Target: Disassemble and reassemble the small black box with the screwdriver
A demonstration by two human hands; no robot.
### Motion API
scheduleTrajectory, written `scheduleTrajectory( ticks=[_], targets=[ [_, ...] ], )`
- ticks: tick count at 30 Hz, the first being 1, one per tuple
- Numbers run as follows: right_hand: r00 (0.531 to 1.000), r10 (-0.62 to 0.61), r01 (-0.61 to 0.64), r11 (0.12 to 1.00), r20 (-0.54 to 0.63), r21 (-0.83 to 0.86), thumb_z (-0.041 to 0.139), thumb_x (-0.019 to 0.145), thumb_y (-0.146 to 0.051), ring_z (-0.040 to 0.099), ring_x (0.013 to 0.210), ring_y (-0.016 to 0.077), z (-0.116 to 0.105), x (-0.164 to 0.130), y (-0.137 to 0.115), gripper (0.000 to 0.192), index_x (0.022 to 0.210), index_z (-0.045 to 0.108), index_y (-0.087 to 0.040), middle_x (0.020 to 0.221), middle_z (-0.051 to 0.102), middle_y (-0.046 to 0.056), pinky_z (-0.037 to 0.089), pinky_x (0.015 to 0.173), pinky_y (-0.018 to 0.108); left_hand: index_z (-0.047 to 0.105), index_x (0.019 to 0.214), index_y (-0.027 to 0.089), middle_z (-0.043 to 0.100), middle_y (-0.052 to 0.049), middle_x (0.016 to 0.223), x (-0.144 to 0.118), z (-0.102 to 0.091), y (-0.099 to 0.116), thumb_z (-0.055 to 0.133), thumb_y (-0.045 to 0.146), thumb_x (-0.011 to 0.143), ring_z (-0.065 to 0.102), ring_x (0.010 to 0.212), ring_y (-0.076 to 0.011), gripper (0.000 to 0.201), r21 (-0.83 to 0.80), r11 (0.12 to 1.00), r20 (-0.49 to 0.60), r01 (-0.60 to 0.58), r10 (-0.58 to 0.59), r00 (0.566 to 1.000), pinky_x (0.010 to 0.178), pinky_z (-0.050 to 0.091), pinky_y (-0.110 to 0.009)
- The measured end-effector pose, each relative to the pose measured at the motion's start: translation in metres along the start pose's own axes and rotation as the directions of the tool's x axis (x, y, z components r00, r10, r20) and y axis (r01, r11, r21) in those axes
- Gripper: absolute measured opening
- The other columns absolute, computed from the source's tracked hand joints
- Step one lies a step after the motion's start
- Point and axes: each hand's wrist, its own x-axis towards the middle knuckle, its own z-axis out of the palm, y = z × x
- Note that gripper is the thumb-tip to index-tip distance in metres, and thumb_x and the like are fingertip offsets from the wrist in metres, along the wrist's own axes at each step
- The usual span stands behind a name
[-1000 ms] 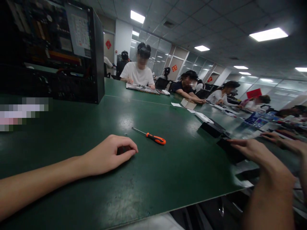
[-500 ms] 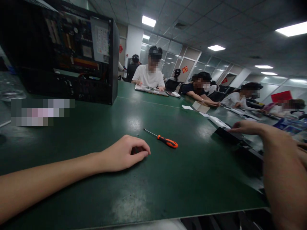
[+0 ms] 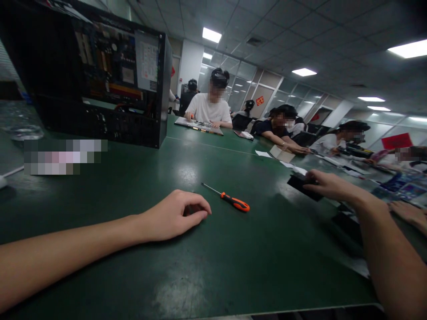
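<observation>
My left hand [image 3: 178,215] lies on the green tabletop [image 3: 187,275], its fingers loosely curled and a gap showing between thumb and fingers. It holds nothing. Just beyond its fingertips is a screwdriver [image 3: 235,202] with an orange and black handle, its shaft pointing away to the left. At the right, my right hand [image 3: 322,182] grips a flat black piece [image 3: 302,186] at its near edge; what kind of part it is I cannot make out. Below that arm lies another dark object [image 3: 348,224], partly blurred.
An open black computer case [image 3: 133,120] stands at the back left, its inner boards showing. White papers and a beige open box [image 3: 282,153] lie toward the back right. Across the table a person in white [image 3: 208,109] handles a flat panel. Another person's hand [image 3: 408,213] rests at the right edge.
My right hand has moved left with the black piece, which is now apart from the dark object on the right. My left hand and the screwdriver stay where they were.
</observation>
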Motion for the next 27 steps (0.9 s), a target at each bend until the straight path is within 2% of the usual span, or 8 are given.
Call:
scheduleTrajectory(
  ticks=[2, 4, 8, 11, 17, 22, 24, 27],
  targets=[
    [0.988, -0.151, 0.148, 0.986, 0.032, 0.082, 0.058, 0.091, -0.038, 0.067, 0.078, 0.0237, -0.018, -0.02, -0.042, 0.023, 0.105, 0.058, -0.02, 0.096, 0.072, 0.012, 0.049, 0.068, 0.033, 0.073, 0.11, 0.018, 0.076, -0.005, 0.102, 0.0, 0.0, 0.0, 0.062, 0.031, 0.096, 0.068, 0.084, -0.0176, 0.022, -0.005, 1.0, -0.067, 0.022, -0.022, 0.998, 0.073, 0.054, -0.028],
    [0.932, -0.361, 0.359, 0.919, -0.02, 0.161, 0.052, 0.096, -0.045, 0.065, 0.081, 0.0245, -0.032, -0.049, -0.097, 0.03, 0.114, 0.054, -0.021, 0.103, 0.07, 0.012, 0.048, 0.069, 0.035, 0.067, 0.123, 0.019, 0.073, -0.008, 0.117, -0.001, 0.0, 0.001, 0.064, 0.034, 0.095, 0.069, 0.097, -0.0209, 0.032, -0.012, 1.0, -0.141, 0.019, -0.021, 0.99, 0.081, 0.056, -0.032],
    [0.701, -0.71, 0.692, 0.659, -0.059, 0.294, 0.057, 0.097, -0.036, 0.067, 0.083, 0.0218, -0.037, -0.099, -0.207, 0.021, 0.114, 0.054, -0.025, 0.106, 0.07, 0.008, 0.049, 0.068, 0.033, 0.053, 0.14, 0.021, 0.063, -0.011, 0.139, -0.002, 0.0, 0.0, 0.074, 0.037, 0.088, 0.062, 0.121, -0.0265, 0.058, 0.01, 1.0, -0.207, -0.025, 0.026, 0.978, 0.098, 0.053, -0.038],
    [0.583, -0.809, 0.789, 0.545, -0.069, 0.284, 0.061, 0.095, -0.028, 0.068, 0.09, 0.0241, -0.02, -0.11, -0.25, 0.017, 0.11, 0.056, -0.022, 0.11, 0.07, 0.01, 0.052, 0.074, 0.036, 0.061, 0.13, 0.021, 0.068, -0.008, 0.131, -0.002, -0.001, 0.002, 0.074, 0.035, 0.087, 0.064, 0.118, -0.0261, 0.047, 0.059, 0.997, -0.149, -0.041, 0.049, 0.988, 0.101, 0.051, -0.037],
    [0.555, -0.787, 0.807, 0.432, -0.268, 0.402, 0.056, 0.1, -0.043, 0.067, 0.103, 0.0237, 0.007, -0.09, -0.227, 0.037, 0.124, 0.056, -0.015, 0.116, 0.069, 0.014, 0.054, 0.088, 0.038, 0.07, 0.119, 0.02, 0.075, -0.003, 0.11, 0.002, -0.005, 0.005, 0.072, 0.037, 0.088, 0.069, 0.098, -0.0234, 0.035, 0.097, 0.993, -0.115, 0.065, -0.054, 0.992, 0.086, 0.052, -0.033],
    [0.48, -0.814, 0.835, 0.311, -0.327, 0.453, 0.052, 0.103, -0.035, 0.067, 0.095, 0.0175, 0.013, -0.071, -0.204, 0.022, 0.106, 0.064, -0.017, 0.102, 0.071, 0.009, 0.051, 0.083, 0.03, 0.071, 0.119, 0.021, 0.075, -0.002, 0.107, 0.003, -0.008, 0.002, 0.072, 0.042, 0.089, 0.069, 0.093, -0.022, 0.037, 0.074, 0.994, -0.071, 0.079, -0.074, 0.995, 0.082, 0.051, -0.03],
    [0.51, -0.801, 0.827, 0.358, -0.312, 0.432, 0.048, 0.104, -0.035, 0.066, 0.093, 0.0179, 0.013, -0.066, -0.202, 0.025, 0.105, 0.066, -0.018, 0.1, 0.071, 0.009, 0.05, 0.083, 0.031, 0.071, 0.121, 0.021, 0.075, -0.002, 0.108, 0.004, -0.01, 0.001, 0.072, 0.044, 0.089, 0.069, 0.093, -0.0219, 0.039, 0.069, 0.994, -0.052, 0.083, -0.079, 0.996, 0.081, 0.051, -0.03],
    [0.618, -0.75, 0.774, 0.526, -0.237, 0.352, 0.05, 0.102, -0.043, 0.066, 0.094, 0.0207, 0.014, -0.057, -0.198, 0.033, 0.113, 0.066, -0.017, 0.104, 0.07, 0.011, 0.05, 0.082, 0.033, 0.07, 0.123, 0.022, 0.075, -0.003, 0.11, 0.005, -0.013, -0.001, 0.071, 0.046, 0.09, 0.069, 0.095, -0.0226, 0.041, 0.073, 0.994, -0.031, 0.083, -0.081, 0.996, 0.084, 0.051, -0.03]
  ],
)
